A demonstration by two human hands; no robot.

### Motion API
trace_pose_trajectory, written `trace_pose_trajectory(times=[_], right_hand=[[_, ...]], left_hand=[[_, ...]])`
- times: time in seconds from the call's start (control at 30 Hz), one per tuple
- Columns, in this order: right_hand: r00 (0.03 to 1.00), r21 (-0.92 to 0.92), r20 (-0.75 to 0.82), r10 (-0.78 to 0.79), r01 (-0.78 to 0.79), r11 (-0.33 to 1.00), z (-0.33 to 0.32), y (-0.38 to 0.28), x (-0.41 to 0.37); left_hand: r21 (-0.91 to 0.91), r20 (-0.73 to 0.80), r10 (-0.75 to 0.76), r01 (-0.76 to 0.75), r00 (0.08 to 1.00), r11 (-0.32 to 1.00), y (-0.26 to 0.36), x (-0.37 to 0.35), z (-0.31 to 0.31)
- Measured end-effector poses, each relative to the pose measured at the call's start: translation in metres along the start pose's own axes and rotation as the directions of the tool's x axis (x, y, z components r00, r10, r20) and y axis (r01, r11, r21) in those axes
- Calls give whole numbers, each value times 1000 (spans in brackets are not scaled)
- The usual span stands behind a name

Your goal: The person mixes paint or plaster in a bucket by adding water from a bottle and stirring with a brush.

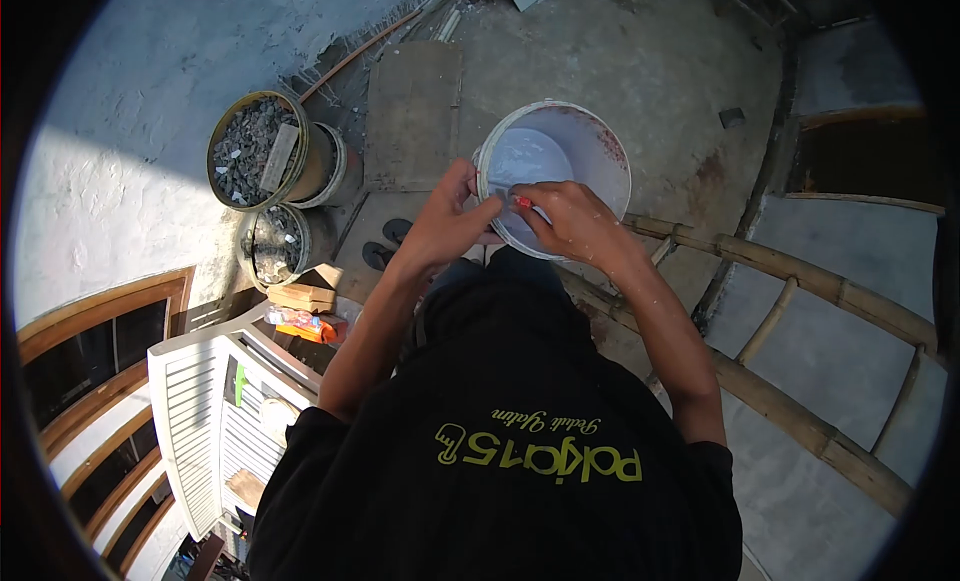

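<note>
A white bucket (601, 166) is tilted in front of me, its mouth facing up toward the camera. Reddish-brown stains mark its inner wall, and a pale wet-looking layer covers the bottom. My left hand (440, 226) grips the bucket's left side, thumb near the rim and fingers partly hidden behind the wall. Over the near rim, my right hand (575, 221) is closed around a small red-handled tool (522, 201). Its working end, close to the left thumb, is too small to make out. White specks dot the right hand and forearm.
Buckets of grey rubble (258, 146) stand by the wall on the left. Black sandals (378, 256) and an orange package (310, 326) lie nearby. A bamboo ladder (780, 256) runs along the right. A white louvred cabinet (190, 421) stands lower left.
</note>
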State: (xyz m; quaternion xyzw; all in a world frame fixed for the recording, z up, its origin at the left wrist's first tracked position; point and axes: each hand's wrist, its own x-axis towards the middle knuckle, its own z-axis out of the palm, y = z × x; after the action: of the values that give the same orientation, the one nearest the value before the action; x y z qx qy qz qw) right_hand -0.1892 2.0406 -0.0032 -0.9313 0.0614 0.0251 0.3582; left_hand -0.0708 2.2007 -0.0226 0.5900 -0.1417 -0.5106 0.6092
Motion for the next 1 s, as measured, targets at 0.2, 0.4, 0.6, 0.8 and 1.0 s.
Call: trace_pose_trajectory(times=[0.2,0.4,0.6,0.8,1.0], right_hand=[[973,-89,193,127,-111,990,-47,25,29],[992,-186,-23,120,-122,975,-101,82,70],[988,-19,-150,-46,44,999,-135,154,96],[999,15,39,-2,1,1000,-200,216,77],[959,-59,-53,280,-283,957,-295,291,42]], left_hand=[[-37,-88,-12,9,996,999,22,22,-13],[14,-82,17,-16,996,1000,44,75,14],[31,-54,25,-24,998,999,77,167,67],[92,-79,-9,16,997,996,101,254,133],[139,32,-52,47,998,989,122,327,196]])
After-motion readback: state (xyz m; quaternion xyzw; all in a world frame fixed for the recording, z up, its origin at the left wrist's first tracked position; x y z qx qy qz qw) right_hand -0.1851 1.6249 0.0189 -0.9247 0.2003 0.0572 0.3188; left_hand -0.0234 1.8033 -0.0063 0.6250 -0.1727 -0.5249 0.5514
